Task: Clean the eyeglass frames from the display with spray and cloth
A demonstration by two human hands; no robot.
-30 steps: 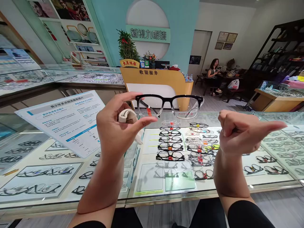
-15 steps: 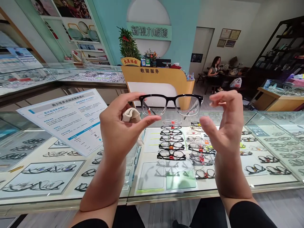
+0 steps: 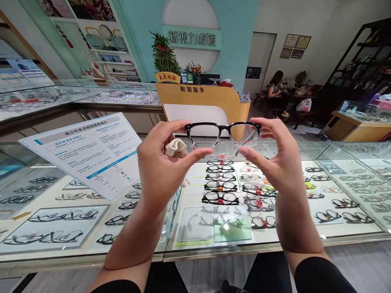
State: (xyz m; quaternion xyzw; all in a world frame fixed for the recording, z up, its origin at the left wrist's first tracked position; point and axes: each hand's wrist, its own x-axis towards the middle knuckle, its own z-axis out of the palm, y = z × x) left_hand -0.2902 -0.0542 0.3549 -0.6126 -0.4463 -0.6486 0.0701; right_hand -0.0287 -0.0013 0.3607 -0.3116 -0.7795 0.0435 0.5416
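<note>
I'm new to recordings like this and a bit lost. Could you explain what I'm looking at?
Of course. There is no machine here: these are a person's bare hands, seen by one camera worn on the head, looking forward and down. The left grip and right grip hold up black-topped glasses at opposite ends. The left one also holds a crumpled pale cloth. Below is a glass display counter with more glasses laid out in rows, and a printed sheet slants at the left. A desk stands farther back.
</note>
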